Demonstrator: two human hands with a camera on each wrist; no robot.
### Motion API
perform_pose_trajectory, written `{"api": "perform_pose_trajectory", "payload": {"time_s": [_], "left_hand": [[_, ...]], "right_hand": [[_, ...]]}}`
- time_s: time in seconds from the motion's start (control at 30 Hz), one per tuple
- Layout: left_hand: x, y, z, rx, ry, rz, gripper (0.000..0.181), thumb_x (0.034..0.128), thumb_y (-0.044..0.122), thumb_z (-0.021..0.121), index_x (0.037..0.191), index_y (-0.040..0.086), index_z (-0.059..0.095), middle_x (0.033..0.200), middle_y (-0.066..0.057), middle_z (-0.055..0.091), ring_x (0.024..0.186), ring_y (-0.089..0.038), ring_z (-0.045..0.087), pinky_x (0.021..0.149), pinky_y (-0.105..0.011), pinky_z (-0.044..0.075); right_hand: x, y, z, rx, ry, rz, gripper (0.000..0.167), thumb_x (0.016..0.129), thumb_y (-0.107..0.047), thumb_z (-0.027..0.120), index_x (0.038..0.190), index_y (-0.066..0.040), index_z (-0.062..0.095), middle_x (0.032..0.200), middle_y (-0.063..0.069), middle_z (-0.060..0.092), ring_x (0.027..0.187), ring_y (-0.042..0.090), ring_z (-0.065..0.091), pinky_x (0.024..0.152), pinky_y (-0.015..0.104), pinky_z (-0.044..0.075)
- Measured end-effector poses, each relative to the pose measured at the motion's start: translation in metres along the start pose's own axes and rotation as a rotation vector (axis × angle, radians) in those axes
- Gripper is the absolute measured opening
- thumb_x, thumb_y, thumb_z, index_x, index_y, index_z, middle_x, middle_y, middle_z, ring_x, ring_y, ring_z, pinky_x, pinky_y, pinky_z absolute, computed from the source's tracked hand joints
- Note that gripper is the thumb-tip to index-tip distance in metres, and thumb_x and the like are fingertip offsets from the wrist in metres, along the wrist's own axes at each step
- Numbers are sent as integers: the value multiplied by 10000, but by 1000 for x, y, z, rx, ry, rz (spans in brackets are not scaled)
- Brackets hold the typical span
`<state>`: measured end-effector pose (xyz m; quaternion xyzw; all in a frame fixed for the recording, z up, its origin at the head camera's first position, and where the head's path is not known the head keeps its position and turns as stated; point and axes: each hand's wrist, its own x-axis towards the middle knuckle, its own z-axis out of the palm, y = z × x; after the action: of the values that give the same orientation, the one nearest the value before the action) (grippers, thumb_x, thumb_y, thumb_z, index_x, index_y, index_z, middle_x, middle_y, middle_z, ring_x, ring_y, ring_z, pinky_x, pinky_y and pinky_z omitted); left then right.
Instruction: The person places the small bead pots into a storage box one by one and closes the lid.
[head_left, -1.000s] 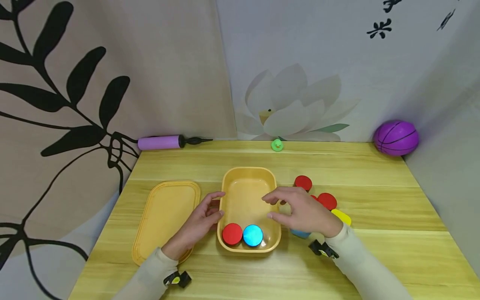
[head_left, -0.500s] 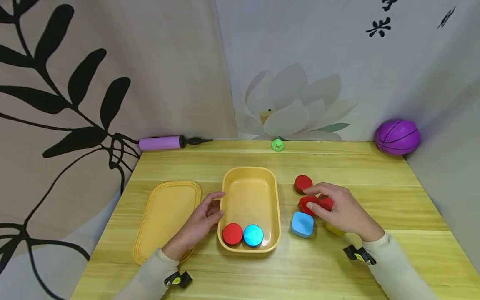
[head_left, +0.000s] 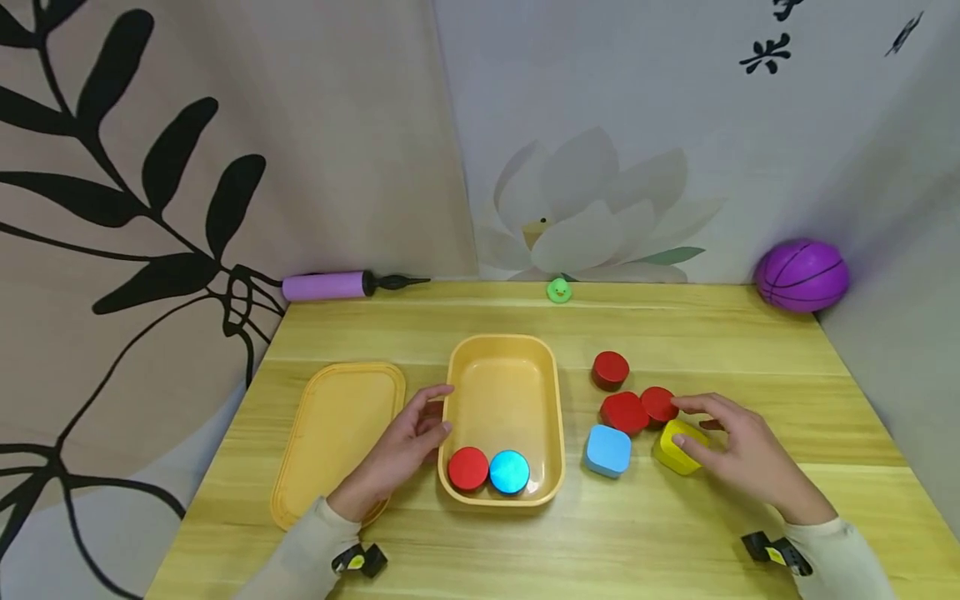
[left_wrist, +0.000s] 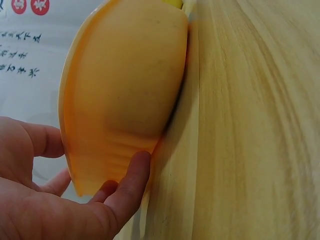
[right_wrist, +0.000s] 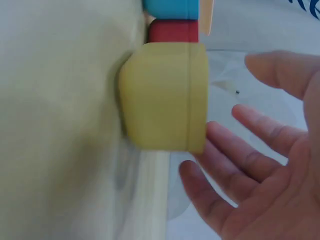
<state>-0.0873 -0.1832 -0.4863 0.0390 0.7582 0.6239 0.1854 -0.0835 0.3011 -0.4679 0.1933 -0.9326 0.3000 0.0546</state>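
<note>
In the head view a yellow-orange box (head_left: 504,392) holds a red round piece (head_left: 468,468) and a blue round piece (head_left: 509,472) at its near end. My left hand (head_left: 401,446) rests with fingertips and thumb against the box's left wall; the left wrist view shows them touching the wall (left_wrist: 125,75). My right hand (head_left: 738,450), fingers apart, is at the right side of a yellow block (head_left: 678,446), not gripping it. In the right wrist view the yellow block (right_wrist: 165,97) stands beside the spread fingers (right_wrist: 240,155).
Red pieces (head_left: 611,370) and a light blue block (head_left: 607,450) lie right of the box. A flat lid (head_left: 337,437) lies to its left. Along the back are a purple pump (head_left: 326,286), a small green duck (head_left: 558,290) and a purple ball (head_left: 802,275).
My right hand has moved right from above the box, past the red pieces, to the yellow block, uncovering the light blue block. My left hand has stayed at the box.
</note>
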Motion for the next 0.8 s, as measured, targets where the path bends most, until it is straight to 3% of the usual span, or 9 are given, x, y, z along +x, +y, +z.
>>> {"api": "perform_pose_trajectory", "payload": {"time_s": [0.17, 0.37, 0.8], "left_hand": [[-1, 0, -1, -4, 5, 1, 537, 1097, 171, 573, 1599, 224, 388, 1494, -203, 513, 1222, -311, 593, 837, -324, 552], [0, 0, 0, -10, 2, -4, 543, 1101, 179, 571, 1608, 215, 382, 1502, -198, 513, 1246, -322, 590, 852, -323, 559], [-1, 0, 2, -20, 12, -9, 526, 1102, 188, 571, 1595, 237, 397, 1500, -201, 511, 1288, -335, 576, 915, -339, 549]], "right_hand": [[-11, 5, 1, 42, -72, 113, 619, 913, -312, 857, 1425, -71, 605, 1322, 138, 701, 1129, 332, 701, 869, 317, 626], [-21, 9, 6, 54, -139, 220, 754, 867, -436, 881, 1447, -75, 562, 1372, 149, 675, 1107, 286, 705, 861, 272, 618], [-22, 9, 4, 50, -153, 189, 674, 807, -334, 944, 1340, -102, 603, 1274, 86, 704, 1062, 222, 718, 852, 303, 632]]}}
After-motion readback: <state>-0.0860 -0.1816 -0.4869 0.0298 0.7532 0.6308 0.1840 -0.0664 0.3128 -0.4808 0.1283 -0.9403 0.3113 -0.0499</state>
